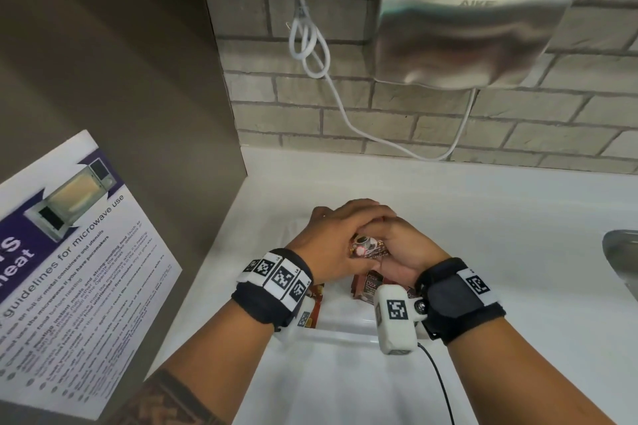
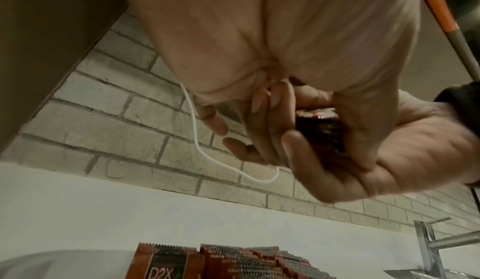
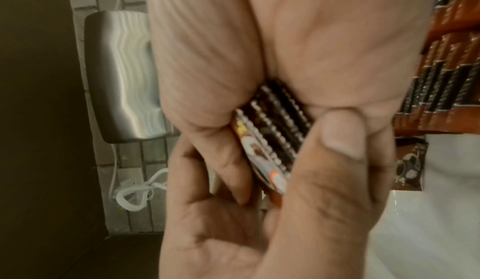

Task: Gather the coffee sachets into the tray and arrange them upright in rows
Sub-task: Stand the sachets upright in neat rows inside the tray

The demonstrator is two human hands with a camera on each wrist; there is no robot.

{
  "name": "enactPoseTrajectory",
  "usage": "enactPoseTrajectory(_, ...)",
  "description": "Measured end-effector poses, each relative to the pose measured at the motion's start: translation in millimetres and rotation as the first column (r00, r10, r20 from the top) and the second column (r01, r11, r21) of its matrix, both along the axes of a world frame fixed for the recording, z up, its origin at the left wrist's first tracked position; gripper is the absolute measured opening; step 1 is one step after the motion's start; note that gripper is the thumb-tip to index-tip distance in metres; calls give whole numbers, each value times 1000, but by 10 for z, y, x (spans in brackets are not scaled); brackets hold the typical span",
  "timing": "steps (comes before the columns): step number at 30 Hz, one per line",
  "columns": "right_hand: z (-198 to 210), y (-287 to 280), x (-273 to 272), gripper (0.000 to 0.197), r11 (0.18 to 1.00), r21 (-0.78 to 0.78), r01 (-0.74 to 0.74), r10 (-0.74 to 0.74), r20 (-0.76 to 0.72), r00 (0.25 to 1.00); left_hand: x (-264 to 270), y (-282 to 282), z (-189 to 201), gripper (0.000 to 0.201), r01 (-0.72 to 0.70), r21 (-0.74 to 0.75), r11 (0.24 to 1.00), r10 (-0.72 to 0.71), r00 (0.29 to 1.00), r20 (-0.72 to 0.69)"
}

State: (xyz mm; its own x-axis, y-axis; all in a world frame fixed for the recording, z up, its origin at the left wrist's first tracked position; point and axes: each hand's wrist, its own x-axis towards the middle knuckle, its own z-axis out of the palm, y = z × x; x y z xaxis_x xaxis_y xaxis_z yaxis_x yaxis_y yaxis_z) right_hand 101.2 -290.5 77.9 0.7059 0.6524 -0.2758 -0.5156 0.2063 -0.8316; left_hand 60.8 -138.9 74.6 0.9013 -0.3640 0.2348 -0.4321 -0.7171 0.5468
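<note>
Head view shows us a steel hand dryer (image 1: 473, 24) on the brick wall (image 1: 310, 107), a white cord (image 1: 312, 52) looped beside it, and a microwave notice (image 1: 69, 262) on the left. Our left hand (image 1: 340, 238) covers our right hand (image 1: 402, 252), hiding much of the tray (image 1: 341, 328). Both hands curl around a stack of sachets (image 3: 270, 139), pinched between fingers and thumbs above the upright sachets in the tray (image 2: 233, 263).

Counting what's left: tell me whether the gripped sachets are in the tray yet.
Out: both hands grip the sachet bundle above the tray.
</note>
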Motion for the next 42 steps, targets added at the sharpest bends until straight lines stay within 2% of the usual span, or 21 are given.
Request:
enactPoseTrajectory(4,-1,-4,-3,25,999,-44,-31,32,12,999,6,30,0,68,-46,22,999,45,998,50)
enactPoseTrajectory(7,-19,-35,-7,27,992,-126,-19,27,61,998,20,77,-17,64,-60,-38,997,61,998,21)
enactPoseTrajectory(9,-25,-65,-14,34,972,-237,8,29,151,988,33,131,-26,61,-73,-15,997,73,997,20)
enactPoseTrajectory(11,-24,-76,-19,25,932,-353,79,39,314,949,58,176,-36,60,-93,38,995,92,995,26)
enactPoseTrajectory(14,-10,-90,-48,26,896,-419,145,65,447,892,68,182,-23,75,-81,-2,997,81,997,8)
enactPoseTrajectory(17,9,-124,-59,26,913,-389,127,43,399,916,53,202,70,111,-152,-247,957,119,982,-144)
enactPoseTrajectory(18,23,-142,-66,24,926,-359,118,25,370,929,45,209,106,116,-220,-373,901,148,966,-212)
enactPoseTrajectory(19,46,-151,-78,24,937,-332,109,16,354,935,41,211,127,114,-297,-516,804,156,941,-299)
enactPoseTrajectory(20,79,-152,-98,25,949,-299,99,12,347,938,37,206,141,106,-365,-654,663,112,912,-395)
enactPoseTrajectory(22,146,-118,-154,27,972,-222,80,0,339,941,35,184,135,84,-460,-798,388,-108,838,-535)
enactPoseTrajectory(23,172,-88,-185,27,979,-188,76,-8,339,941,26,163,139,74,-467,-821,328,-216,809,-547)
enactPoseTrajectory(25,179,-31,-237,27,984,-155,92,-30,362,932,1,109,160,59,-401,-851,339,-315,804,-504)
enactPoseTrajectory(27,147,-11,-259,26,969,-205,137,-33,443,896,-13,91,180,50,-349,-861,371,-314,825,-470)
enactPoseTrajectory(29,136,-39,-240,24,903,-358,236,11,570,822,-18,114,172,44,-355,-851,388,-288,830,-478)
enactPoseTrajectory(31,148,-88,-181,23,785,-471,403,14,664,748,-25,151,141,40,-359,-836,414,-271,829,-490)
enactPoseTrajectory(33,213,-125,-117,18,716,-426,553,-51,758,650,-39,184,103,38,-349,-823,448,-260,830,-493)
enactPoseTrajectory(34,251,-132,-83,17,711,-383,589,-51,808,586,-45,187,91,36,-336,-814,474,-259,831,-493)
enactPoseTrajectory(35,302,-128,-56,16,720,-363,592,-15,844,536,-54,177,89,33,-318,-805,501,-259,832,-490)
enactPoseTrajectory(37,401,-107,-13,11,747,-397,533,114,866,486,-69,144,76,30,-302,-788,537,-253,833,-492)
enactPoseTrajectory(39,490,-94,14,9,763,-444,469,194,850,490,-77,118,76,32,-311,-778,546,-242,830,-503)
enactPoseTrajectory(42,553,-87,41,7,770,-483,417,224,816,532,-75,112,83,35,-315,-765,563,-191,850,-490)
